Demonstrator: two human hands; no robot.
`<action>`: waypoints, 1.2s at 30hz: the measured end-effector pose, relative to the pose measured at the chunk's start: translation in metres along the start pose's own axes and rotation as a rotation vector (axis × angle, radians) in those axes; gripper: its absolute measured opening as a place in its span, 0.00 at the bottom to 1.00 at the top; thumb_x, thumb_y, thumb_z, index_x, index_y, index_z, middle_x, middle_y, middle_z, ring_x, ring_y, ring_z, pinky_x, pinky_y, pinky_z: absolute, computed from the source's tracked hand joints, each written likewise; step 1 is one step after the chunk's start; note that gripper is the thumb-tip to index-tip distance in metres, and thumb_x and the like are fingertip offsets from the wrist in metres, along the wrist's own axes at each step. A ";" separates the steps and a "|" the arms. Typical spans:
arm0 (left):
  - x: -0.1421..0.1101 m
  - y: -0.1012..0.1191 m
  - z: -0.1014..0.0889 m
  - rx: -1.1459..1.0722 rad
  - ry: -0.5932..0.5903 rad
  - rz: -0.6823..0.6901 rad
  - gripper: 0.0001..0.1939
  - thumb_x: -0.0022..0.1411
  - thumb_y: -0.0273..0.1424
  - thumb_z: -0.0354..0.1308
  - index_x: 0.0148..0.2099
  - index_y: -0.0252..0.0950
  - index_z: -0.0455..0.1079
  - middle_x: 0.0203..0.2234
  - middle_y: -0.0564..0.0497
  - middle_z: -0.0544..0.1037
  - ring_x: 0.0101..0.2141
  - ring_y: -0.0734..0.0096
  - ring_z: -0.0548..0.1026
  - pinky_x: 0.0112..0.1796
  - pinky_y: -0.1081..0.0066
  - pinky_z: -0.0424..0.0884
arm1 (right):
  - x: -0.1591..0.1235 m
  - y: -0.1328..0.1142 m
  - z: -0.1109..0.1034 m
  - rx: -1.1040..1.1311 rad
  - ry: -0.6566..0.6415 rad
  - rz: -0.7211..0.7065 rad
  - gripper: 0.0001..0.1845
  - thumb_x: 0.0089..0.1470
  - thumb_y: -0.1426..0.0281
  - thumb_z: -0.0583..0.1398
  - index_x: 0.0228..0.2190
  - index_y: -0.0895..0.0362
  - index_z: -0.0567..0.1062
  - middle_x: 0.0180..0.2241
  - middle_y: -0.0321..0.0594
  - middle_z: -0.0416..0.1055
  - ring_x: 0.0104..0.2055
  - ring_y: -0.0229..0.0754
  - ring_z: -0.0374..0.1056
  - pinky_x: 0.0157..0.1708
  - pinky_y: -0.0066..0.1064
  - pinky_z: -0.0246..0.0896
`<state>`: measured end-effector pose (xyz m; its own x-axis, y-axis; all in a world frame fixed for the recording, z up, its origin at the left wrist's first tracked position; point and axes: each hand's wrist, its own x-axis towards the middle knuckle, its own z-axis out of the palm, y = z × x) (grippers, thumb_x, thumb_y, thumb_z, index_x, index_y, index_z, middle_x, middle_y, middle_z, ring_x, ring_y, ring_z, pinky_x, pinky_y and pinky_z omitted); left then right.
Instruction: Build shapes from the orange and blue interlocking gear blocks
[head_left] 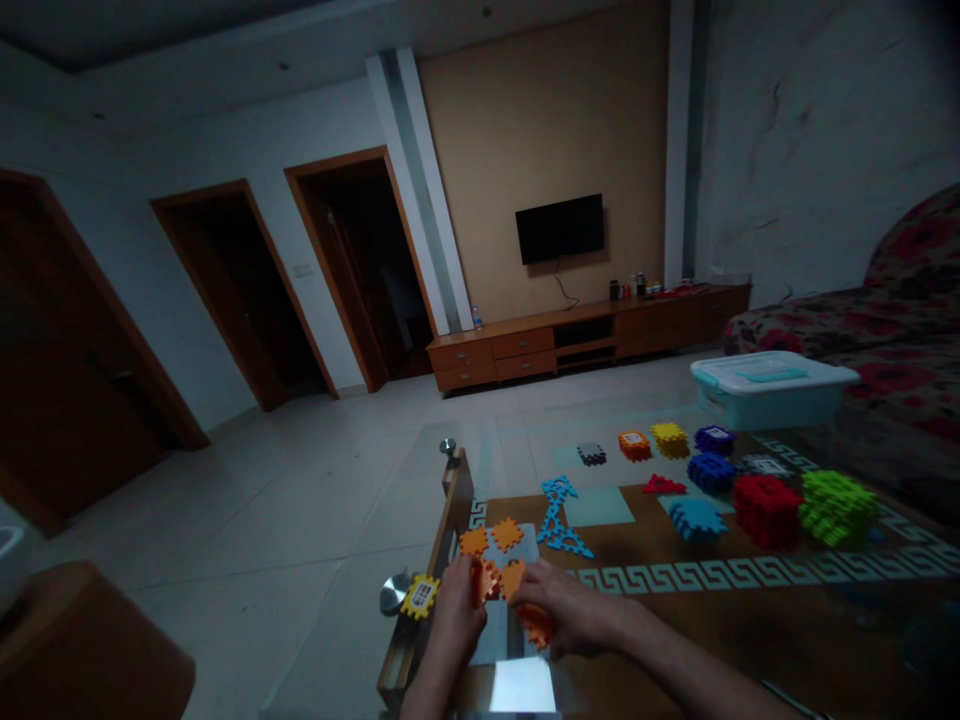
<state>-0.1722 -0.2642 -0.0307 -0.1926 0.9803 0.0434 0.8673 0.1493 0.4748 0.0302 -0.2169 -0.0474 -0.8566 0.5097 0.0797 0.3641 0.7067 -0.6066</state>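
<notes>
My left hand and my right hand meet over the near left corner of a glass table. Both have their fingers closed on orange toothed plastic tiles held together between them. A further orange tile shows under my right hand's fingers. Two loose orange tiles lie just beyond my hands. A yellow tile sits at the table's left edge beside my left hand.
Blue triangular tiles lie past the orange ones. Stacks of red, green, blue, purple, yellow and orange tiles stand to the right. A lidded plastic box is at the far end, a sofa at right.
</notes>
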 end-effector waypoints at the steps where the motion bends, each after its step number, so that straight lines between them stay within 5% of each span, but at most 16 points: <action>1: -0.001 -0.001 0.000 -0.006 -0.007 0.000 0.23 0.43 0.14 0.52 0.43 0.36 0.67 0.44 0.47 0.75 0.50 0.66 0.72 0.52 0.72 0.65 | -0.001 0.002 0.000 -0.009 -0.013 0.000 0.35 0.36 0.77 0.70 0.49 0.48 0.73 0.51 0.39 0.65 0.54 0.48 0.59 0.53 0.36 0.58; 6: -0.004 -0.008 -0.001 -0.058 -0.036 0.002 0.26 0.42 0.17 0.55 0.46 0.36 0.66 0.46 0.48 0.75 0.49 0.67 0.72 0.51 0.74 0.66 | -0.009 0.002 -0.009 -0.010 -0.077 0.044 0.38 0.34 0.74 0.72 0.50 0.48 0.73 0.50 0.40 0.64 0.53 0.52 0.59 0.52 0.41 0.56; 14: 0.002 -0.018 0.002 -0.084 0.047 -0.001 0.25 0.45 0.22 0.56 0.49 0.32 0.65 0.49 0.40 0.74 0.52 0.58 0.71 0.55 0.62 0.64 | -0.009 -0.001 -0.008 0.048 -0.078 0.065 0.42 0.35 0.69 0.73 0.54 0.47 0.70 0.51 0.42 0.63 0.53 0.53 0.57 0.51 0.41 0.55; 21: 0.005 -0.019 0.010 -0.122 0.022 0.082 0.25 0.41 0.19 0.56 0.46 0.35 0.69 0.47 0.43 0.76 0.51 0.57 0.73 0.53 0.61 0.67 | -0.007 0.001 -0.011 -0.002 -0.013 0.056 0.33 0.41 0.64 0.71 0.51 0.49 0.72 0.51 0.43 0.66 0.53 0.53 0.59 0.51 0.42 0.55; 25: 0.008 -0.024 0.007 -0.157 0.021 0.121 0.24 0.44 0.21 0.55 0.47 0.35 0.69 0.48 0.42 0.76 0.51 0.59 0.73 0.54 0.61 0.67 | 0.008 0.010 -0.013 -0.056 0.114 0.083 0.18 0.54 0.75 0.61 0.47 0.54 0.75 0.48 0.45 0.70 0.52 0.48 0.62 0.51 0.38 0.56; 30: 0.014 -0.032 0.001 -0.187 -0.019 0.175 0.25 0.46 0.21 0.54 0.48 0.38 0.70 0.49 0.45 0.77 0.52 0.59 0.73 0.55 0.59 0.67 | 0.029 0.017 -0.015 -0.086 0.044 0.022 0.23 0.46 0.83 0.61 0.44 0.53 0.75 0.48 0.42 0.72 0.51 0.46 0.63 0.50 0.36 0.55; 36: 0.023 -0.032 0.000 -0.171 -0.145 0.189 0.30 0.42 0.19 0.53 0.50 0.39 0.70 0.51 0.49 0.76 0.52 0.65 0.72 0.55 0.65 0.67 | 0.031 0.012 -0.026 -0.202 0.003 0.087 0.17 0.48 0.76 0.63 0.42 0.53 0.75 0.45 0.43 0.71 0.49 0.49 0.64 0.48 0.39 0.57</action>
<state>-0.2047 -0.2467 -0.0450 0.0433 0.9987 0.0250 0.7893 -0.0496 0.6120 0.0174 -0.1801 -0.0319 -0.8178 0.5743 0.0365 0.5027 0.7439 -0.4403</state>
